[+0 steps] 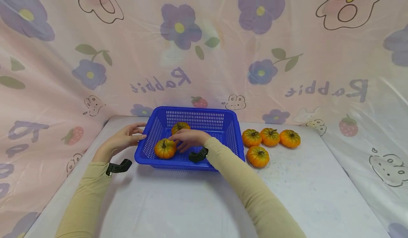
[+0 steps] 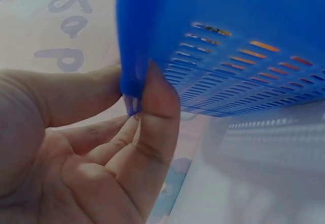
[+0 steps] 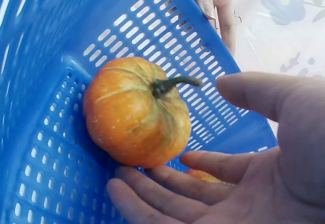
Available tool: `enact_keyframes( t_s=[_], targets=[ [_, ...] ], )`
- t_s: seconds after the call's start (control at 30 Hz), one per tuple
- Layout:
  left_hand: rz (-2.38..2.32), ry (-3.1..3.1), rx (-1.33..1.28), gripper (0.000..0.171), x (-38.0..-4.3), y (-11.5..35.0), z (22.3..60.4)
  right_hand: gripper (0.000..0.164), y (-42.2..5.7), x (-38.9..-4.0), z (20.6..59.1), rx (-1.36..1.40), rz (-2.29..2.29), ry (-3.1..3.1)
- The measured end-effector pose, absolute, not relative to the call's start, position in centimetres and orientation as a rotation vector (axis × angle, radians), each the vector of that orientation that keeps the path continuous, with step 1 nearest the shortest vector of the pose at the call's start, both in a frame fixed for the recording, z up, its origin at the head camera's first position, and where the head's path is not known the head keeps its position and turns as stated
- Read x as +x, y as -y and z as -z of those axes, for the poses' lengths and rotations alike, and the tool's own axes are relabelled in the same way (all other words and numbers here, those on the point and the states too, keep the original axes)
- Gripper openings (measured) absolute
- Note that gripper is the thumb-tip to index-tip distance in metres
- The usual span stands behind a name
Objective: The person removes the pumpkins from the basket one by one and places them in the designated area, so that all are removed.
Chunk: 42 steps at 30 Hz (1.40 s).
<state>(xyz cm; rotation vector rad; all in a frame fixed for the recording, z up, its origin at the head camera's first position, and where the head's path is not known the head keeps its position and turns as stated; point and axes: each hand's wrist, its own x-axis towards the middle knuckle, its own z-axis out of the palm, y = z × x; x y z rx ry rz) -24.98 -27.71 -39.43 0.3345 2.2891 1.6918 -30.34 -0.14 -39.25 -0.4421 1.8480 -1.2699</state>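
A blue plastic basket (image 1: 204,111) with slotted walls stands on the table. Its left rim (image 2: 133,41) is pinched between the thumb and fingers of my left hand (image 1: 122,139). Inside, a small orange pumpkin (image 1: 165,148) with a green stem sits by the left wall, and a second pumpkin (image 1: 180,126) lies farther back, partly covered by my right hand (image 1: 191,139). In the right wrist view, that hand's fingers are spread loosely below the nearer pumpkin (image 3: 134,115), fingertips right at its lower side. The thumb is apart from it, near the stem.
Right of the basket, several more pumpkins are on the white table (image 1: 178,202): a row of three at the back, with the middle pumpkin (image 1: 270,136) among them, and one pumpkin (image 1: 258,156) in front. A patterned cloth (image 1: 216,54) hangs behind and at both sides.
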Motion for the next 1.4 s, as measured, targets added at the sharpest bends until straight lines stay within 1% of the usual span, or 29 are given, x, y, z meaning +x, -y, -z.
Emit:
enact_keyframes(
  t_s=[0.17, 0.37, 0.6, 0.77, 1.13, 1.4],
  targets=[
    [-1.681, -2.296, 0.332, 0.063, -25.00, 27.73, 39.42, 0.043, 0.04, -30.24, 39.25, -0.453, 1.277, -1.830],
    [-1.669, -2.306, 0.321, 0.063, -25.06, 27.79, 39.41, 0.038, -0.02, -30.43, 39.45, -0.510, 1.246, -1.808],
    [-1.660, -2.309, 0.307, 0.065, -25.01, 27.68, 39.27, 0.039, 0.12, -30.85, 39.96, -0.567, 1.207, -1.775],
    [-1.661, -2.302, 0.316, 0.063, -24.92, 27.66, 39.15, 0.036, 0.30, -30.70, 39.95, -0.586, 1.181, -1.786],
    [-1.653, -2.311, 0.311, 0.065, -24.77, 27.69, 39.06, 0.032, 0.72, -30.56, 39.98, -0.589, 1.143, -1.813],
    [-1.655, -2.307, 0.302, 0.065, -24.78, 27.73, 39.03, 0.034, 0.85, -30.39, 39.77, -0.583, 1.121, -1.830]
  ],
)
